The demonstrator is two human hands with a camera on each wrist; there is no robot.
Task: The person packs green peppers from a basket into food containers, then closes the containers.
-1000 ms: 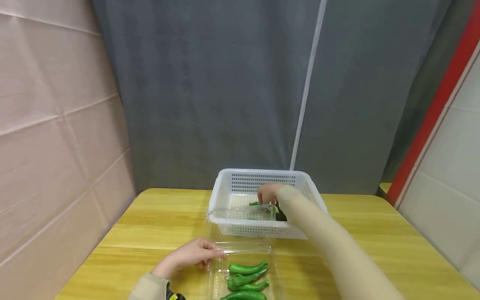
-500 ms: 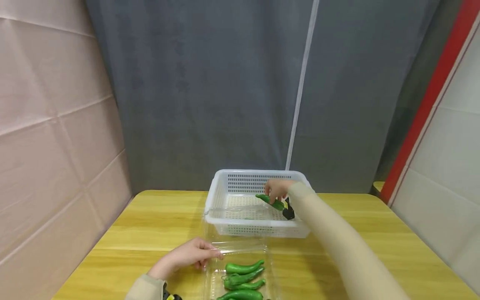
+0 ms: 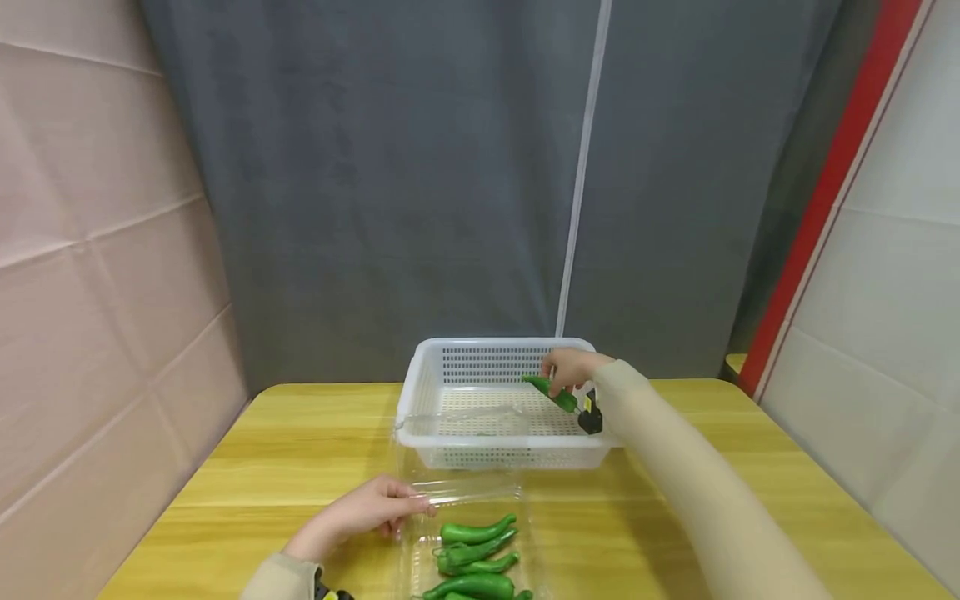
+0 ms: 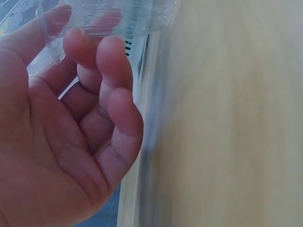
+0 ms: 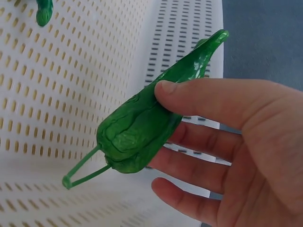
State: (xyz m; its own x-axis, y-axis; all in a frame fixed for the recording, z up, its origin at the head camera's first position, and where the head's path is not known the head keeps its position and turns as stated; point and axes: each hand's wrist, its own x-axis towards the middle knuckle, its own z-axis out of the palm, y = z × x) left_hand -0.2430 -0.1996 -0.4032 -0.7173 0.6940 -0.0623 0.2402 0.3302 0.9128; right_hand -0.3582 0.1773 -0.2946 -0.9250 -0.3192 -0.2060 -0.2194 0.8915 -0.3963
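Note:
In the head view my right hand (image 3: 576, 368) holds a green pepper (image 3: 553, 393) over the right part of a white perforated basket (image 3: 420, 379). The right wrist view shows the thumb and fingers pinching this pepper (image 5: 142, 125) midway; a thin green loop hangs from its stem end. Lower down, my left hand (image 3: 372, 507) pinches the left edge of a clear plastic clamshell box (image 3: 406, 557) between thumb and forefinger. Its other fingers (image 4: 120, 111) are curled loosely. Several green peppers (image 3: 478, 531) lie crosswise in the box.
Another green pepper (image 5: 45, 10) shows partly inside the basket in the right wrist view. The box's raised clear lid (image 3: 465, 425) overlaps the basket's front. All stand on a wooden table (image 3: 292, 450), with a grey curtain (image 3: 390, 183) behind.
My right hand has lifted the pepper up from the basket floor and shifted it slightly right within the basket. The left hand keeps its grip on the box; the view has turned a little.

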